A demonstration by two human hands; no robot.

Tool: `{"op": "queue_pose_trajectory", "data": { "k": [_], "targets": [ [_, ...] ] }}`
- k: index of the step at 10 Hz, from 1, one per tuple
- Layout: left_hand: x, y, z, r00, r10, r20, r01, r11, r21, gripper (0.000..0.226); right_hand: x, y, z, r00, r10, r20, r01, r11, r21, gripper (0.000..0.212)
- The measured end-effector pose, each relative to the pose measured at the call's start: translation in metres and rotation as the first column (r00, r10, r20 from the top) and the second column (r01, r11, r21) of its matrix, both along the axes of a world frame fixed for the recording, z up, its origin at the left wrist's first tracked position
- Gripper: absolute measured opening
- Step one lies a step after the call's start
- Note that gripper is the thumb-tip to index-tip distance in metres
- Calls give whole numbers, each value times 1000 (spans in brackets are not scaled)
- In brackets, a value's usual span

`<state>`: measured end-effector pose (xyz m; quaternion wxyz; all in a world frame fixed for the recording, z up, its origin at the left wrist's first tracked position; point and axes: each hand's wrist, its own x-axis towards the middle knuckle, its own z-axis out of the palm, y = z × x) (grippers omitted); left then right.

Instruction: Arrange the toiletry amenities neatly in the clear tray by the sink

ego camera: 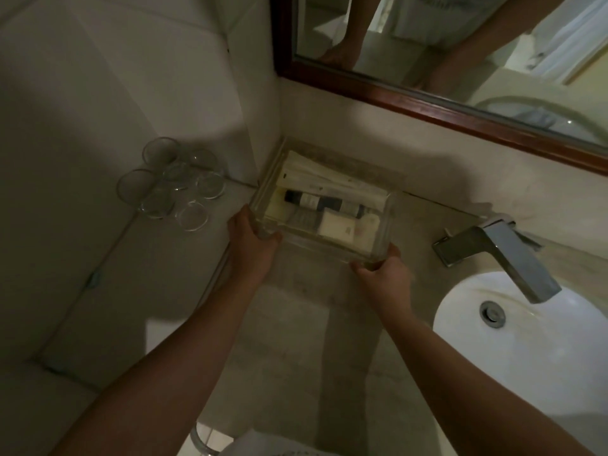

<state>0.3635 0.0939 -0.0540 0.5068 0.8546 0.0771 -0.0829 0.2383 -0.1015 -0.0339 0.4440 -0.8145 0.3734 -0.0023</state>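
Observation:
The clear tray (386, 225) sits in the back left corner of the stone counter, against the tiled wall. Inside lie a dark bottle (312, 201), a second bottle (301, 221) nearer me, a small white box (335, 227) and long white sachets (329, 182) along the far side. My left hand (251, 240) grips the tray's near left corner, thumb over the front rim. My right hand (385, 274) grips the near right corner, fingers curled round the edge.
Three clear drinking glasses (171, 184) stand upside down by the wall left of the tray. A chrome faucet (506, 255) reaches over the white sink basin (526, 350) at the right. A wood-framed mirror (411, 102) hangs above the counter.

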Motion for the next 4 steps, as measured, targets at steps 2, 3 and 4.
{"op": "queue_pose_trajectory", "data": {
  "k": [2, 3, 4],
  "targets": [
    [14, -11, -7, 999, 32, 34, -34, 998, 57, 67, 9, -10, 1, 999, 10, -47, -14, 997, -76, 49],
    [20, -20, -3, 998, 55, 28, -57, 994, 96, 64, 14, -14, 6, 998, 18, -64, -21, 999, -46, 48],
    [17, -16, -7, 997, 64, 35, -67, 993, 95, 65, 8, -18, 4, 994, 61, -95, -61, 998, 7, 47]
  ]
}}
